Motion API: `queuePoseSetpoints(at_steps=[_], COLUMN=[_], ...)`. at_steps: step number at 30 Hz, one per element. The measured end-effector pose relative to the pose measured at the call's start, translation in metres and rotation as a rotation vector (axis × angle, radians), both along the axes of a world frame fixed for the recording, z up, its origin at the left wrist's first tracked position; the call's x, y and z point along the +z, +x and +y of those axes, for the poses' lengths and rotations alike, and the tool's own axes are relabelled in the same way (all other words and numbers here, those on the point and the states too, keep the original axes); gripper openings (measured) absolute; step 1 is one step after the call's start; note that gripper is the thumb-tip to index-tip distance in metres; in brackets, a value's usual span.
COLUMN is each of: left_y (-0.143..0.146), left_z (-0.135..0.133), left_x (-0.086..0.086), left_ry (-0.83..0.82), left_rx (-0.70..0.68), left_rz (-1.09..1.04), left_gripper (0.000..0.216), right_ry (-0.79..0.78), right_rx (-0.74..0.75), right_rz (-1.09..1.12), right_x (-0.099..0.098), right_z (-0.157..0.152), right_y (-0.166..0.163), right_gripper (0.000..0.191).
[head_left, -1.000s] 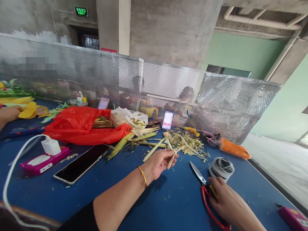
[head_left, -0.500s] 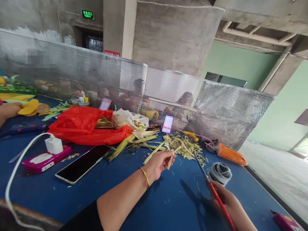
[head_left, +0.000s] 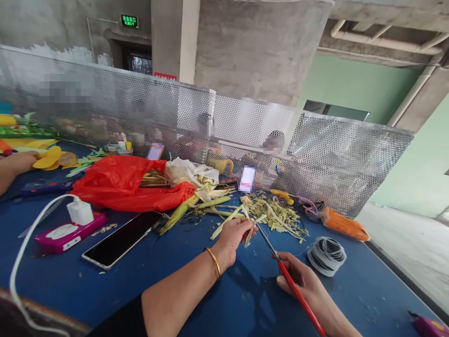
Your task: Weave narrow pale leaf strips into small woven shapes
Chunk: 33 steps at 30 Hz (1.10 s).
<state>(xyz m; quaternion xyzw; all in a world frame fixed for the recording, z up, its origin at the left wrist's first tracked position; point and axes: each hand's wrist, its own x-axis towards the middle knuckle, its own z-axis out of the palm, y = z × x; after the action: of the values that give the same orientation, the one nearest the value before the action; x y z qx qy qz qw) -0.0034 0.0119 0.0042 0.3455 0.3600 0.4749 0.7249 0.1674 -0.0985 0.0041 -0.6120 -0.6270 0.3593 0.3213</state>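
Now the pale plant strips (head_left: 249, 238) sit pinched in my left hand (head_left: 231, 238), above the blue table (head_left: 217, 304); my right hand (head_left: 303, 278) grips the red-handled scissors (head_left: 298, 291), tips close by, though I can't tell whether the blades are parted. I'd keep the strips steady, fingertips clear. Beyond the scrap pile (head_left: 280, 216) stand a mesh screen (head_left: 252, 121) and a concrete wall (head_left: 245, 47).

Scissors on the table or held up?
Held up. The right hand grips the scissors, blades toward the pale strip in the left hand, shadows on the blue table below. Blades open or shut: cannot tell.
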Motion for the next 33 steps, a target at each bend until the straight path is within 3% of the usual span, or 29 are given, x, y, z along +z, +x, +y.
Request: queuePoseSetpoints(at_steps=[14, 25, 30, 33], left_y=[0.005, 0.006, 0.003, 0.0], left_z=[-0.004, -0.002, -0.001, -0.001], left_x=[-0.006, -0.011, -0.009, -0.004], left_ry=[0.014, 0.039, 0.009, -0.013], left_rx=[-0.044, -0.053, -0.065, -0.096], left_rz=[0.062, 0.058, 0.039, 0.004], left_gripper=[0.013, 0.02, 0.024, 0.028], right_ry=[-0.029, 0.048, 0.078, 0.077], right_rx=[-0.028, -0.035, -0.082, -0.14], right_rz=[0.147, 0.143, 0.104, 0.143], right_x=[-0.011, -0.021, -0.028, -0.025], right_z=[0.004, 0.004, 0.005, 0.006], right_y=[-0.01, -0.013, -0.013, -0.006], right_gripper=[0.053, 0.037, 0.045, 0.06])
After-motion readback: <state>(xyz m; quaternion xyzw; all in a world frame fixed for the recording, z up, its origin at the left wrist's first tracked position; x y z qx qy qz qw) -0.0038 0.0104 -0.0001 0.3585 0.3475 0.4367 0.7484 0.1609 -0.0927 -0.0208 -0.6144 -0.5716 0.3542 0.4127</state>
